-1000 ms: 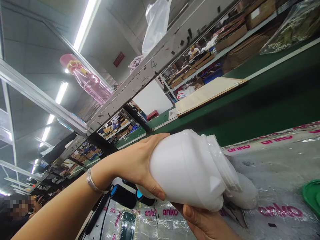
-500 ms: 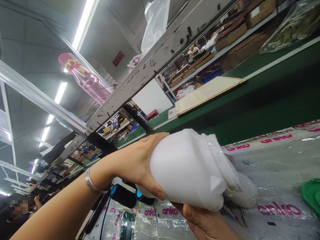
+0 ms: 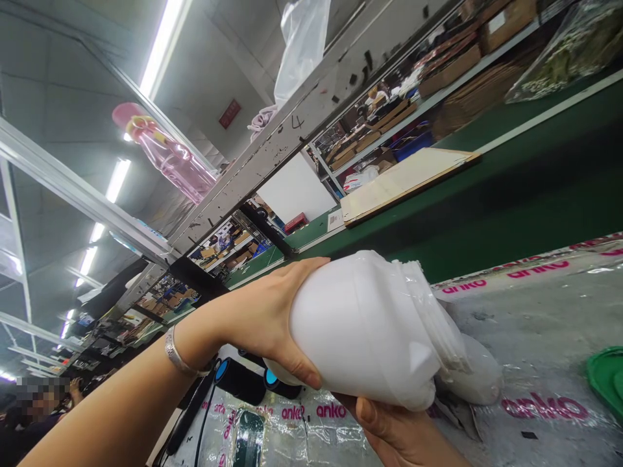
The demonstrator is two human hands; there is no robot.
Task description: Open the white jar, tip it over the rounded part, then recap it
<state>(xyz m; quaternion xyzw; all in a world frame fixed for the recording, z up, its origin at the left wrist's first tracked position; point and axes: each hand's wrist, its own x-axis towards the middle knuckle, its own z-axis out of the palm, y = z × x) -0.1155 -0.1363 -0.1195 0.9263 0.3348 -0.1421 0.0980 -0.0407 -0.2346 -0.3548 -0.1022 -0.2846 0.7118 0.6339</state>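
A white rounded plastic container (image 3: pixel 360 324), with a ridged rim and clear film at its right end, lies tilted between both my hands. From the left, my left hand (image 3: pixel 272 318) grips its near end, fingers spread over the top and thumb along the side. Under its lower edge sits my right hand (image 3: pixel 389 428), thumb against the container; its other fingers are mostly hidden. Another white rounded piece (image 3: pixel 479 376) shows just beyond the film-covered end. Black cylinders with blue ends (image 3: pixel 241 381) lie below my left wrist.
Plastic film printed in pink (image 3: pixel 516 337) covers the bench. A green plastic piece (image 3: pixel 606 379) lies at the right. Behind runs a green surface (image 3: pixel 511 201) bearing a pale board (image 3: pixel 403 185). A pink bottle-shaped item (image 3: pixel 170 152) stands on the overhead beam (image 3: pixel 272 149); a person (image 3: pixel 43 405) is at lower left.
Both hands and the white container keep the same place. The person in the background at lower left has shifted slightly.
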